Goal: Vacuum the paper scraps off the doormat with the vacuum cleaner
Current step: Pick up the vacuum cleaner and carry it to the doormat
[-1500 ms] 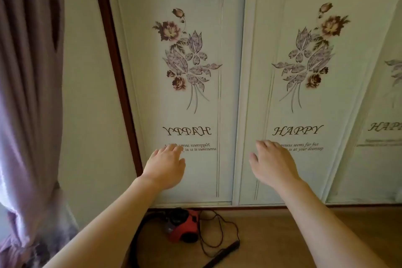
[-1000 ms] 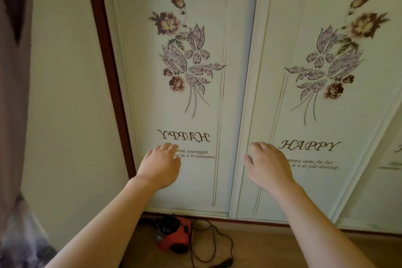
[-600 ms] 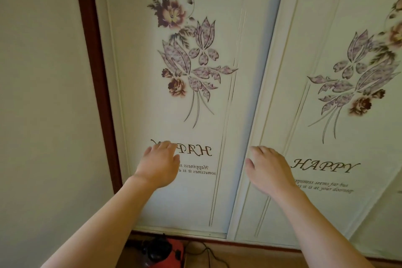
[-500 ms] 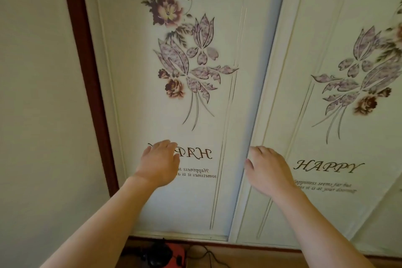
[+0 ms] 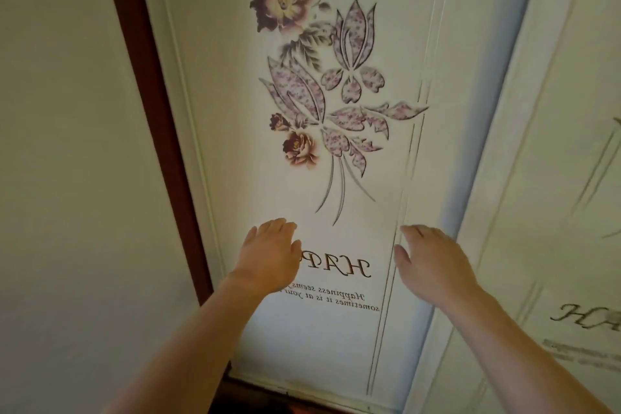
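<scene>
Both arms reach forward in front of a white sliding door panel [image 5: 235,131] printed with flowers and mirrored "HAPPY" lettering. My left hand [image 5: 268,255] hangs with relaxed fingers over the left part of the lettering and holds nothing. My right hand [image 5: 433,262] is also relaxed and holds nothing, near the panel's right edge. Whether either hand touches the door is not clear. Only a thin red sliver of the vacuum cleaner [image 5: 304,409] shows at the bottom edge. No doormat or paper scraps are in view.
A second printed door panel [image 5: 554,178] overlaps on the right. A dark red-brown door frame [image 5: 151,104] runs down the left, with a plain pale wall [image 5: 67,144] beyond it. The floor is almost entirely out of view.
The view has moved closer to the door and tilted up. The red vacuum cleaner and its cord slid out at the bottom, and the curtain left the view. Both hands stay relaxed and hold nothing.
</scene>
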{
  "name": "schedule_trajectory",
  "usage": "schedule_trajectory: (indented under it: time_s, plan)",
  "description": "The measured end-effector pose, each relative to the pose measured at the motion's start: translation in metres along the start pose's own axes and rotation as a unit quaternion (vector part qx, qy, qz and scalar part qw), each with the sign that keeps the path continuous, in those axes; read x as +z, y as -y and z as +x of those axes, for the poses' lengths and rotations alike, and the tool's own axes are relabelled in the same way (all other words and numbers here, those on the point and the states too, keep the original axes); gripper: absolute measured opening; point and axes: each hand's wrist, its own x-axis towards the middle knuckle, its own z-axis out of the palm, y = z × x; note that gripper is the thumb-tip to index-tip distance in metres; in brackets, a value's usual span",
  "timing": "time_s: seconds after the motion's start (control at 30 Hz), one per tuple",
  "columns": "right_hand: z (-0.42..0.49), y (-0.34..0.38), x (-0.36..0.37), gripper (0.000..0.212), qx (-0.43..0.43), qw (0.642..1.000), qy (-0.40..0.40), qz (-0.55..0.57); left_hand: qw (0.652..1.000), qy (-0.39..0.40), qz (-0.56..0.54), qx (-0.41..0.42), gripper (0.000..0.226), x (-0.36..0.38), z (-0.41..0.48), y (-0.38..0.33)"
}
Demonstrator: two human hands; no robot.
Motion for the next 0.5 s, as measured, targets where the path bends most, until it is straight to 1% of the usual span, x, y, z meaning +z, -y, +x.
schedule_trajectory:
  time_s: [0.13, 0.27, 0.4, 0.5]
  plan:
    - [0.063, -0.013, 0.019, 0.048, -0.08, 0.996, 0.004, 0.033, 0.996, -0.024, 0.016, -0.08, 0.05, 0.008, 0.028, -0.003]
    - [0.115, -0.025, 0.032, 0.047, -0.165, 0.985, 0.015, 0.053, 0.986, -0.027, 0.014, -0.165, 0.05, 0.017, 0.045, -0.024]
    - [0.154, -0.026, 0.038, 0.045, -0.241, 0.967, 0.029, 0.079, 0.969, -0.033, 0.009, -0.246, 0.048, 0.015, 0.048, -0.039]
    - [0.174, -0.013, 0.042, 0.046, -0.29, 0.952, 0.038, 0.091, 0.953, -0.048, 0.013, -0.3, 0.048, 0.005, 0.033, -0.035]
